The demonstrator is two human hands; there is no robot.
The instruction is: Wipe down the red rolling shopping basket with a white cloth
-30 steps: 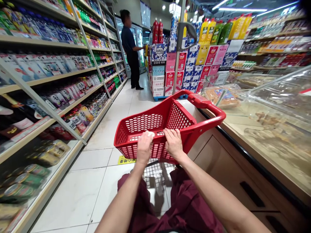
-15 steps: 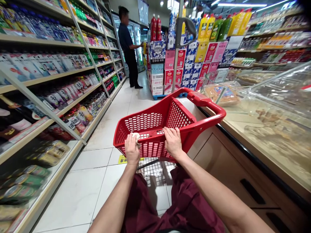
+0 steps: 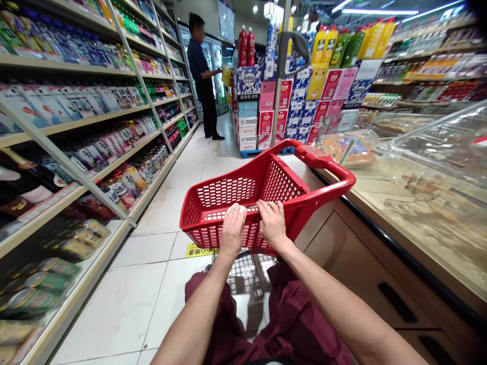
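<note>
A red plastic shopping cart (image 3: 213, 181) with a perforated basket stands in front of me, its handle at the right. My left hand (image 3: 232, 230) is closed on a crumpled white cloth or tissue at the near rim of the basket; only a scrap of the white shows past the fingers. Beside it, my right hand (image 3: 272, 223) curls its fingers over the same rim, close to the handle end. The bare inside of the basket shows through behind both hands.
Drink shelves (image 3: 110, 121) line the left side. A wooden counter (image 3: 342, 243) with clear food cases adjoins the cart at right. Stacked drink cartons (image 3: 274, 119) and a grey pole (image 3: 279, 101) stand ahead. A person (image 3: 205, 81) in dark clothes stands in the aisle.
My left hand has slid right along the near rim with the white cloth or tissue, coming close to my right hand. The right hand stays in place on the rim.
</note>
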